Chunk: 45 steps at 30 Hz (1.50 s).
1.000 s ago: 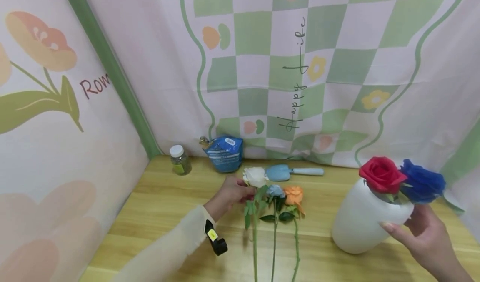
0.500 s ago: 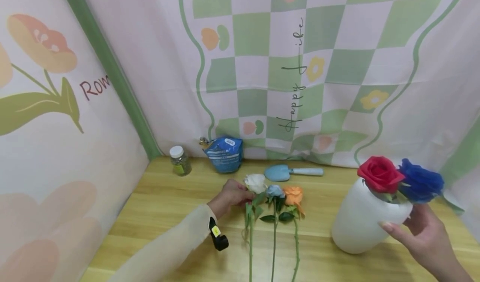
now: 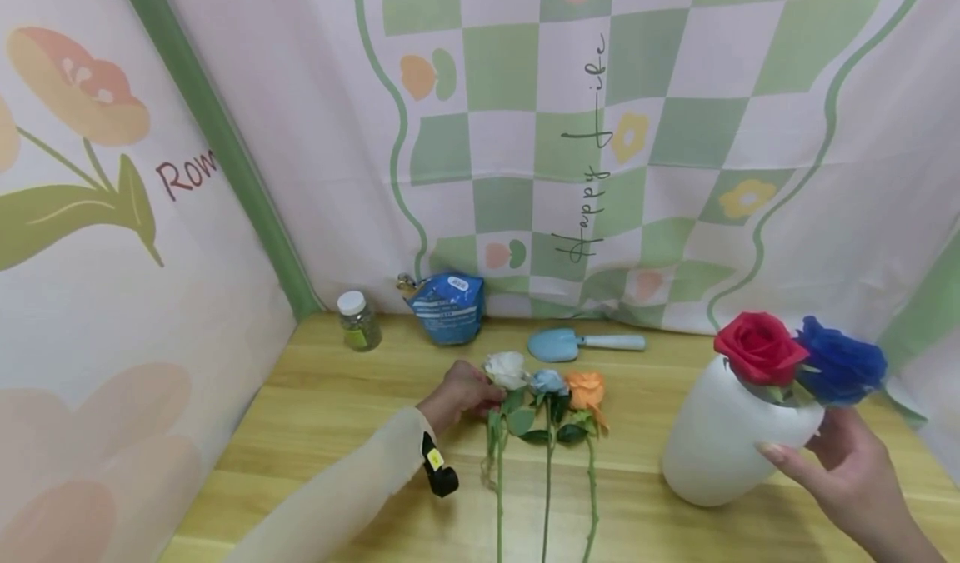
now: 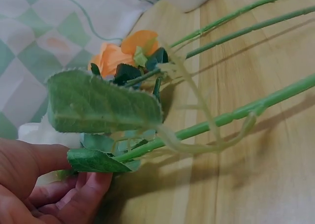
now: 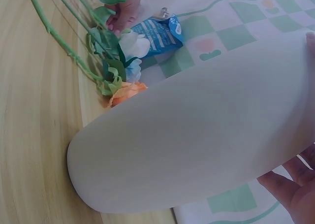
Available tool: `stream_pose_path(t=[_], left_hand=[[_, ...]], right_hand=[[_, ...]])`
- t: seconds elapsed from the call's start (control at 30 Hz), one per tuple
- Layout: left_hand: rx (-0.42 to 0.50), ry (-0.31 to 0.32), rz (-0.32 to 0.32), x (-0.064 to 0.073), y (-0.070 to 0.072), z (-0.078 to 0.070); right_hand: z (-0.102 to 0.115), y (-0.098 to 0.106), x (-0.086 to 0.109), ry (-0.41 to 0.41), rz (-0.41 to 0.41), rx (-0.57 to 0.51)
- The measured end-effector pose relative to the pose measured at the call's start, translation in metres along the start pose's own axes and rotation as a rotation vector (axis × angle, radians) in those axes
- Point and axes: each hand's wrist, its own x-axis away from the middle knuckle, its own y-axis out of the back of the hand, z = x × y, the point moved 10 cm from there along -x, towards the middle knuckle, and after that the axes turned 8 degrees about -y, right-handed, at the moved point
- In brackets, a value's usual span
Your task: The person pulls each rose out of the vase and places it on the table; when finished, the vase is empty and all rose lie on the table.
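Pinching the white rose (image 3: 506, 370) just under its bloom, the left hand (image 3: 463, 390) had thumb and fingers about the stem (image 4: 236, 113) and a leaf (image 4: 101, 162). The rose lay left of the pale blue rose (image 3: 549, 382) and orange rose (image 3: 585, 389), over the table (image 3: 360, 401); whether its stem touched the wood could not be told. It was probably light, the stem springy but fairly stiff, the petals soft and easily crushed; the bare stem below the leaves seemed the surest hold, since the leaves might snag on the neighbours. The right hand (image 3: 855, 467) gripped the vase (image 3: 731, 442) near its mouth, where the red rose (image 3: 761, 348) and blue rose (image 3: 843, 361) stood. The vase looked smooth, perhaps slippery and breakable, and likely top-heavy, so a steadying grasp high on its side suited it.
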Motion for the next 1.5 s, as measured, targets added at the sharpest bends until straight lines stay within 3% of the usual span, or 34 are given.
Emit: stream_pose_path(t=[0.23,0.5,0.57,0.73,0.83,0.93,1.03,1.13,1.2,1.3,1.5], left_hand=[[-0.063,-0.004,0.019,0.002,0.001,0.005],[-0.08,-0.055,0.063,0.007,-0.002,0.0],[-0.135,-0.079,0.05,0.009,0.0,-0.002],[-0.377,-0.18,0.013,0.015,0.007,-0.013],[-0.539,-0.276,0.023,0.021,0.005,-0.026],[-0.758,-0.375,0.011,0.03,0.002,-0.042],[-1.0,-0.466,-0.039,0.041,-0.003,-0.061],[-1.13,-0.568,-0.105,0.052,-0.008,-0.082],[-1.152,-0.656,-0.152,0.062,-0.012,-0.099],[-1.112,-0.81,-0.175,0.08,-0.02,-0.125],[-0.908,-1.097,-0.11,0.112,-0.045,-0.168]], right_hand=[[0.001,0.0,0.0,0.003,0.001,-0.018],[0.001,0.0,0.0,0.001,0.012,-0.04],[0.001,0.0,0.0,0.0,0.015,-0.046],[0.0,-0.001,0.0,-0.003,0.018,-0.036],[0.001,-0.001,0.0,-0.002,0.024,-0.062],[0.001,-0.002,0.0,0.0,0.033,-0.11],[0.001,-0.002,-0.001,-0.002,0.039,-0.136],[0.0,-0.002,-0.001,-0.006,0.045,-0.154],[0.0,-0.002,-0.001,-0.007,0.048,-0.154],[-0.001,-0.002,-0.001,-0.009,0.044,-0.127],[-0.001,-0.001,0.0,-0.01,0.039,-0.108]])
